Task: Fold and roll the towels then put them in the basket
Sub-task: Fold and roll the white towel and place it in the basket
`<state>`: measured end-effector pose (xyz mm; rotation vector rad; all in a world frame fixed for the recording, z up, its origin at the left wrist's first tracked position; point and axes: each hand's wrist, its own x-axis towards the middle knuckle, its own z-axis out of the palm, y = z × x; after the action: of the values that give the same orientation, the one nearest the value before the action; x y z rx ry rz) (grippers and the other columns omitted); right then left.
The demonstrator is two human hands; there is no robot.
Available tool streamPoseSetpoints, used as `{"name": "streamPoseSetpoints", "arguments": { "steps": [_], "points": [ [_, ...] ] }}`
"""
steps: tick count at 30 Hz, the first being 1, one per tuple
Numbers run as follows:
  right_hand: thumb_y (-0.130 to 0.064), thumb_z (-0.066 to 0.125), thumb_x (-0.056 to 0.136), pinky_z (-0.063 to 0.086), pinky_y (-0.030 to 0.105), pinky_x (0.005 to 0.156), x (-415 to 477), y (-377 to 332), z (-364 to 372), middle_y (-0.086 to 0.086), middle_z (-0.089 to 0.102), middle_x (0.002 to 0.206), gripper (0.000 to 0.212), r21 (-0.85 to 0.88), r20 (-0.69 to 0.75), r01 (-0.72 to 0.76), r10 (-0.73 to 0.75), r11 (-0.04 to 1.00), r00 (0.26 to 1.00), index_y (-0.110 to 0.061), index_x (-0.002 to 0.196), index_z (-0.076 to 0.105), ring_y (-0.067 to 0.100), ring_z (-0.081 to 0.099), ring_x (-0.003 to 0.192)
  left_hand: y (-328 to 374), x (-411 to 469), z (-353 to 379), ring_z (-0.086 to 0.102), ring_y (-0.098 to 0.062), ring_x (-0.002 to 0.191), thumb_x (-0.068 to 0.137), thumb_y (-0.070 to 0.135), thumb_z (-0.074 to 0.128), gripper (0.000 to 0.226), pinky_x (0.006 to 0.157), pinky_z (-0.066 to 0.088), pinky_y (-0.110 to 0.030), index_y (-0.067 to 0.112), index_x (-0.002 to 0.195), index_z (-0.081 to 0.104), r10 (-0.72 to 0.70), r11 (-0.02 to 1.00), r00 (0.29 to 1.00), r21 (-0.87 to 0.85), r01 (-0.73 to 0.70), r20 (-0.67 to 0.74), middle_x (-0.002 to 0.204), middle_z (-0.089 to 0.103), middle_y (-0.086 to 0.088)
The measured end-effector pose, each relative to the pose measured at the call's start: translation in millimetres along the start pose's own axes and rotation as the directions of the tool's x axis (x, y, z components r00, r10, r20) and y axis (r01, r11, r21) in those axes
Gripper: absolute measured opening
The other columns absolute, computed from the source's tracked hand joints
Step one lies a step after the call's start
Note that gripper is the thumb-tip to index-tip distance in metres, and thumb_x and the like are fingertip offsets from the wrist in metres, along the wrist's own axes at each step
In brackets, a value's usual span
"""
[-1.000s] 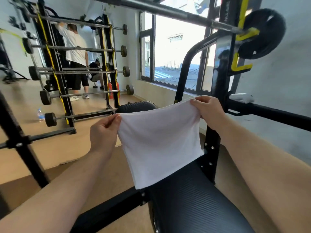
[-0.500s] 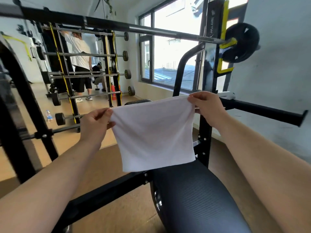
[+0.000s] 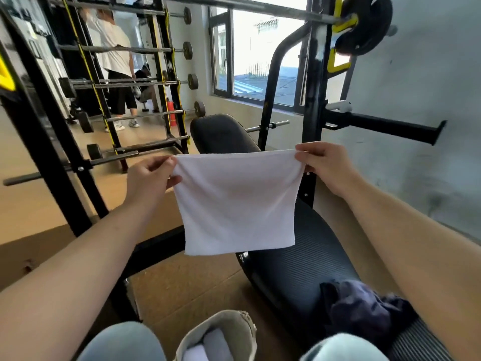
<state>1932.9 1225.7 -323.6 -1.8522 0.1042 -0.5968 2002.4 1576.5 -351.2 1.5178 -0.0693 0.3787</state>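
Head view: pinches the white towel (image 3: 236,201) by its top corners, left hand (image 3: 148,178) on one and right hand (image 3: 325,165) on the other, fingers and thumbs closed on the cloth. Hangs flat and free in the air before the bench pad (image 3: 312,261), well apart from the basket (image 3: 226,323) down between the knees. Looks like mid-fold, not yet rolled. Next likely calls for bringing the corners together or laying it on the pad, then rolling tight.

Black ribbed bench (image 3: 307,259) carries crumpled dark cloth (image 3: 364,308)
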Motion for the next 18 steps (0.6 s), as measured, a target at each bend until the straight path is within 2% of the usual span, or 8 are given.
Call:
{"name": "streamPoseSetpoints", "arguments": {
  "steps": [4,9,14,18],
  "points": [
    [-0.014,0.077,0.090,0.061,0.030,0.087,-37,19,-5,-0.003,0.077,0.094,0.013,-0.139,0.022,0.009,-0.006,0.990,1.000,-0.027,0.092,0.078,0.017,0.074,0.088,-15,-31,-13,0.070,-0.013,0.093,0.097,0.025,0.070,0.014,0.082,0.063,-0.032,0.016,0.107,0.074,-0.046,0.999,0.999,0.015,0.046,0.018,0.102,0.071,0.000],
    [-0.019,0.072,0.095,0.049,0.014,0.062,-67,33,-11,-0.002,0.072,0.080,0.003,-0.233,0.020,0.025,-0.021,0.972,1.000,-0.021,0.096,0.075,0.009,0.062,0.066,-32,-59,-18,0.070,-0.013,0.094,0.098,0.027,0.069,0.019,0.082,0.063,-0.033,0.014,0.110,0.073,-0.069,0.995,0.998,0.070,0.068,0.012,0.107,0.071,-0.001],
    [-0.018,0.070,0.097,0.056,0.027,0.071,-86,50,-14,0.000,0.072,0.085,0.005,-0.259,0.072,0.025,-0.006,0.966,0.997,-0.021,0.093,0.070,0.014,0.064,0.070,-46,-74,-25,0.070,-0.015,0.095,0.098,0.032,0.068,0.012,0.075,0.062,-0.028,0.022,0.105,0.071,-0.007,0.986,0.999,0.164,0.000,0.041,0.106,0.071,0.002],
    [-0.018,0.073,0.094,0.057,0.025,0.073,-92,61,-17,-0.001,0.075,0.087,0.005,-0.262,0.077,-0.016,0.037,0.965,0.996,-0.019,0.100,0.073,0.010,0.065,0.067,-62,-79,-31,0.071,-0.018,0.089,0.100,0.035,0.064,0.017,0.067,0.061,-0.024,0.024,0.111,0.069,0.019,0.961,0.997,0.273,-0.040,0.078,0.108,0.069,0.001]
  ]
}}
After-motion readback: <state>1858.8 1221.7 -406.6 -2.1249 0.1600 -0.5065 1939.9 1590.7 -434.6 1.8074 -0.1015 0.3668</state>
